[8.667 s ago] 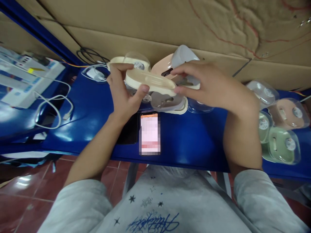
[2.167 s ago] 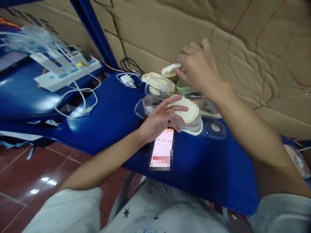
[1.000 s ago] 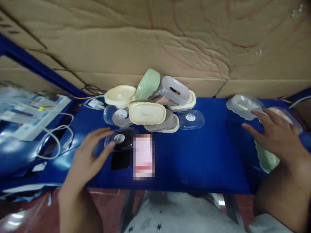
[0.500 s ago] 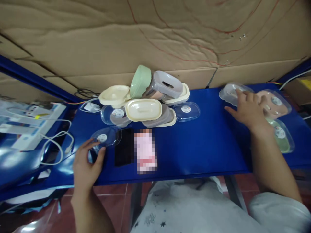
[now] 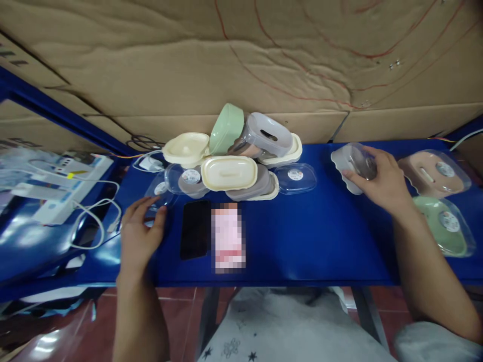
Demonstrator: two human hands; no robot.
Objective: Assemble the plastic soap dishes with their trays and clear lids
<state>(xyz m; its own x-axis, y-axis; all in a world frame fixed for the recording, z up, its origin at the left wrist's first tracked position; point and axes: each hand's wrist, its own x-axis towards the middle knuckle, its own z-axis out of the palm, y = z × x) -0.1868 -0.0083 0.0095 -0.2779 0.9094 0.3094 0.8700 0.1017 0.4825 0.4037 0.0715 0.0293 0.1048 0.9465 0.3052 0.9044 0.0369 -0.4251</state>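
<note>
Head view: right hand [image 5: 381, 181], fingers curled, grips the grey container [image 5: 341, 160] near the pink container [image 5: 433, 173] over the worktop [image 5: 302, 241]. Left hand [image 5: 139, 229] has fingers slightly parted at a clear lid [image 5: 160, 189]; grip undetermined.

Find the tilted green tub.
Head view: the green tub is at the back of the blue table, just left of centre, between the cream lid and the grey container with the dark slot.
</note>
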